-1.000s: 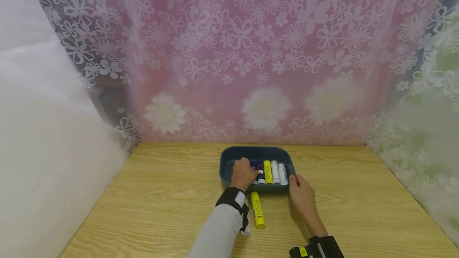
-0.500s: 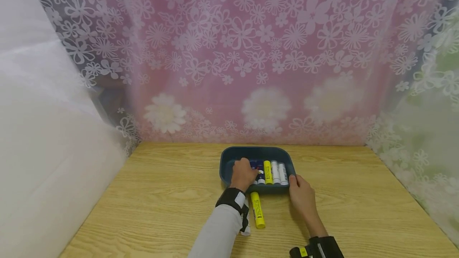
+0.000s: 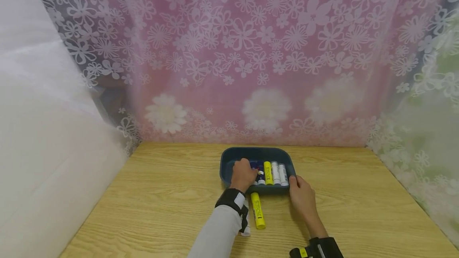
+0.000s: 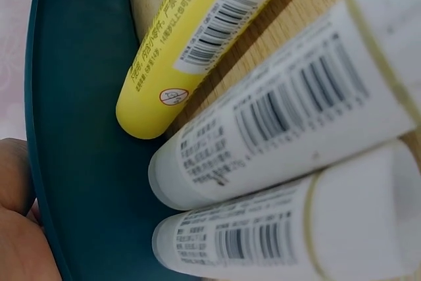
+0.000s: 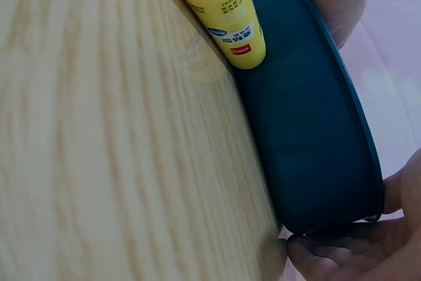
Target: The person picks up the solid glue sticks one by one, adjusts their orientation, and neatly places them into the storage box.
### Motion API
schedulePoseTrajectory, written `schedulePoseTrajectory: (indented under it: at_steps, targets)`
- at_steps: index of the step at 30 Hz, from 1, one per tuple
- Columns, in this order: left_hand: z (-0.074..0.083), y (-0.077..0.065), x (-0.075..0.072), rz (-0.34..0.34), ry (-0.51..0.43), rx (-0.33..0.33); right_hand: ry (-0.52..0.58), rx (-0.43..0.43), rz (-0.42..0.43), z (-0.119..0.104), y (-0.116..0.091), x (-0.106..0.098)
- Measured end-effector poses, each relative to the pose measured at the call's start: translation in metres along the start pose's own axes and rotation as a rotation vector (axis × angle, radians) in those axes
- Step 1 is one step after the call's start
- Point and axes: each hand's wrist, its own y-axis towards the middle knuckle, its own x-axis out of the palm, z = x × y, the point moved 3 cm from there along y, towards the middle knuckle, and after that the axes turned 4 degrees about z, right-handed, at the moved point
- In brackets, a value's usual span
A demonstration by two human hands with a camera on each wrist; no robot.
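A dark teal tray (image 3: 229, 162) holds a row of glue sticks: dark blue ones (image 3: 261, 173), a yellow one (image 3: 268, 172) and two white ones (image 3: 279, 173). My left hand (image 3: 244, 174) reaches over the front rim, fingers curled down and thumb on the dark blue sticks at the row's left end; its fingertips are hidden. At the front right corner, my right hand (image 3: 303, 196) grips the tray wall, thumb at the rim and fingers underneath in the right wrist view. Another yellow glue stick (image 3: 257, 210) lies before the tray.
Two white glue sticks (image 4: 276, 110) lie beside that yellow one on the wooden table (image 3: 161, 202), mostly behind the left wrist in the head view. A pink flowered curtain (image 3: 215, 71) hangs behind the table, with pale sheeting (image 3: 53, 150) at the left.
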Motion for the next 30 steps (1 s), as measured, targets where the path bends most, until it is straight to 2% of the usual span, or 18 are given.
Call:
schedulePoseTrajectory:
  at_steps: [7,15,26,30]
  targets:
    - [0.002,0.0,-0.007,-0.021,0.016,-0.005,-0.005,-0.009,-0.009,0.001,0.002,0.003]
    - [0.004,0.006,-0.015,-0.012,0.026,0.046,-0.016,-0.009,-0.002,0.002,0.001,0.001]
    - [0.011,0.013,-0.044,0.006,0.023,0.095,-0.018,-0.008,-0.008,0.002,0.0,0.0]
    - [0.02,0.014,-0.054,0.006,0.008,0.146,-0.017,-0.012,-0.001,0.0,0.001,-0.001]
